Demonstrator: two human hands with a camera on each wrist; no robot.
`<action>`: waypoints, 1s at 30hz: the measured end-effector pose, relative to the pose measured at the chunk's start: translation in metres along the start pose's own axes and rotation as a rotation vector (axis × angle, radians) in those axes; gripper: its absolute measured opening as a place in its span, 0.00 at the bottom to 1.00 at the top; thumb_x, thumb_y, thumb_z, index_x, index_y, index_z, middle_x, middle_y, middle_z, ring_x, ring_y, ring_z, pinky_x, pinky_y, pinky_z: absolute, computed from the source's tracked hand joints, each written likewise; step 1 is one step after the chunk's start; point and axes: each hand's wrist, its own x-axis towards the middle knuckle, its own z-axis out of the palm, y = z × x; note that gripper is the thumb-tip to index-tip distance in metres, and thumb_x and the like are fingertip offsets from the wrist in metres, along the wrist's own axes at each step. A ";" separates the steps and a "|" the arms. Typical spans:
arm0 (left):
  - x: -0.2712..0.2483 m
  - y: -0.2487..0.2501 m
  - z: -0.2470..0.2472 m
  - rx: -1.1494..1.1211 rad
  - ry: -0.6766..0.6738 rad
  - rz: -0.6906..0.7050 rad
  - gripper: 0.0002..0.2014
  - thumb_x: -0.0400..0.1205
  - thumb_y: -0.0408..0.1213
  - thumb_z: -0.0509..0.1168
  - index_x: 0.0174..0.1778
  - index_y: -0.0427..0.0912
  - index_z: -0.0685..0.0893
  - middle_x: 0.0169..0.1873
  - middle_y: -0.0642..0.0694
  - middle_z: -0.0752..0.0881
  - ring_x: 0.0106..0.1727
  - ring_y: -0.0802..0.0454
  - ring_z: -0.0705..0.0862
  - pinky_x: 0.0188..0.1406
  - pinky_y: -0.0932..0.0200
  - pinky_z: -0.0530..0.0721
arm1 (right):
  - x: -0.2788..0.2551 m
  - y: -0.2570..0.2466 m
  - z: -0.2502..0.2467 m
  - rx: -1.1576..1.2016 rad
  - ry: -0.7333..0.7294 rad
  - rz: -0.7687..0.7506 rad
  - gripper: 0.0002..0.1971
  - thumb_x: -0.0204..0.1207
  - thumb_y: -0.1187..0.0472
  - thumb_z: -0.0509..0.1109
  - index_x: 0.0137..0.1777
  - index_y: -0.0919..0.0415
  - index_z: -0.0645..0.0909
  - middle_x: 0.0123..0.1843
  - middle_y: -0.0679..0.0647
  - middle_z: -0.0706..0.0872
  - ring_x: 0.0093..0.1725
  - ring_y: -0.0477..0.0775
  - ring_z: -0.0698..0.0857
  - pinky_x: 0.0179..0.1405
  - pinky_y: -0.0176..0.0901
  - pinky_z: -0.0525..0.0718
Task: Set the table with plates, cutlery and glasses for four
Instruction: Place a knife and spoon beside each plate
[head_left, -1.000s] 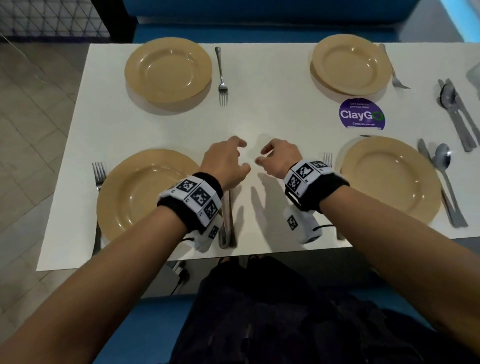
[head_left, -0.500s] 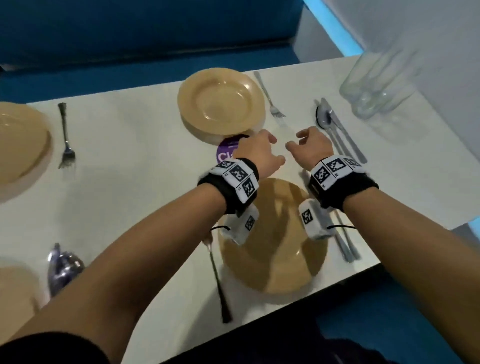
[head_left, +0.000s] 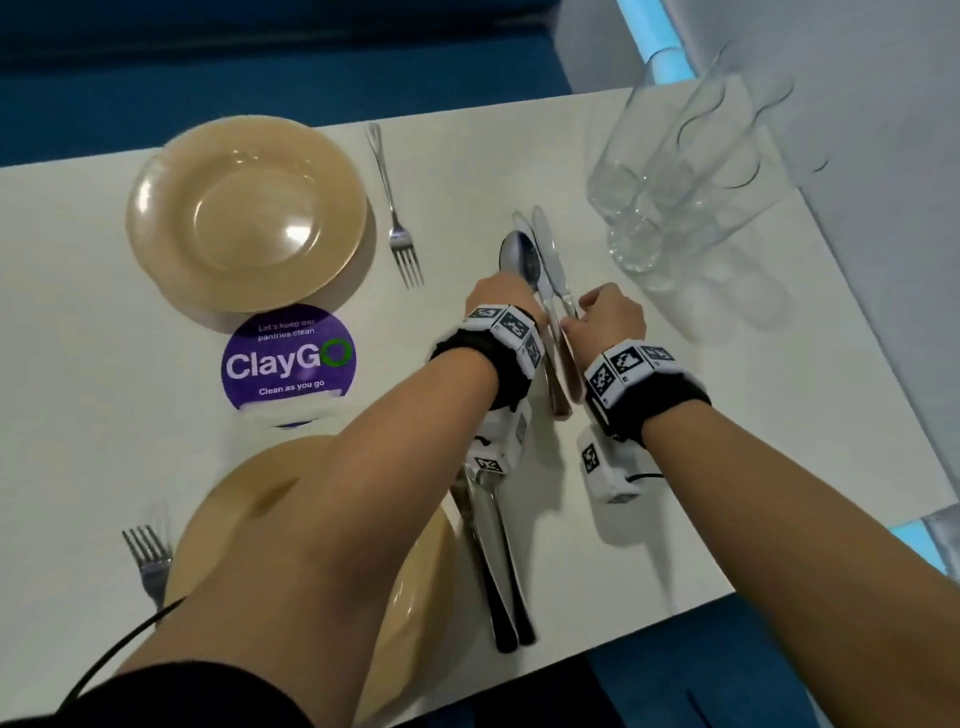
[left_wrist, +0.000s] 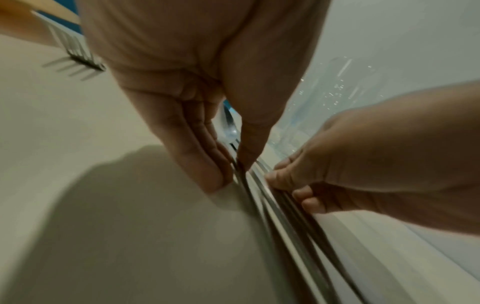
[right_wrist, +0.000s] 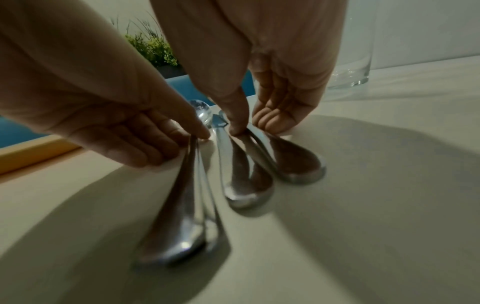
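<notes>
Both hands down on the spare cutlery lying on the white surface (head_left: 675, 415), between far plate (head_left: 247, 213) and clustered glasses (head_left: 675, 182). Left hand (head_left: 501, 296) pinches the spoon (head_left: 519, 254) handle, thumb against fingers. Right hand (head_left: 613, 317) pinches the knife (head_left: 548, 249) handle. Fork (head_left: 397, 218) lies beside the far plate

Office pantry — "pantries clean" sticker (head_left: 288, 359)

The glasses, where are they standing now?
In the head view the glasses stand grouped at the far right of the table, near the wall, just beyond and right of the right hand.
</notes>
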 end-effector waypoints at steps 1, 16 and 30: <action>0.000 0.001 -0.001 -0.021 0.002 -0.027 0.11 0.81 0.39 0.64 0.55 0.39 0.83 0.51 0.40 0.88 0.45 0.44 0.86 0.39 0.57 0.80 | 0.002 0.000 -0.001 -0.019 -0.026 0.002 0.12 0.76 0.64 0.69 0.57 0.69 0.82 0.56 0.64 0.87 0.58 0.64 0.84 0.54 0.47 0.80; -0.007 -0.013 -0.009 -0.358 -0.165 -0.084 0.11 0.80 0.32 0.65 0.32 0.35 0.77 0.39 0.36 0.88 0.46 0.42 0.91 0.48 0.49 0.90 | -0.003 -0.015 0.001 -0.347 -0.111 -0.144 0.17 0.86 0.60 0.53 0.65 0.73 0.73 0.67 0.68 0.77 0.68 0.64 0.75 0.65 0.51 0.72; -0.046 -0.036 -0.038 -0.752 -0.037 -0.052 0.13 0.86 0.33 0.53 0.60 0.30 0.77 0.34 0.42 0.81 0.31 0.47 0.84 0.33 0.52 0.89 | -0.039 -0.056 0.002 0.322 -0.016 -0.180 0.08 0.84 0.64 0.54 0.57 0.63 0.72 0.48 0.61 0.85 0.40 0.56 0.83 0.43 0.43 0.85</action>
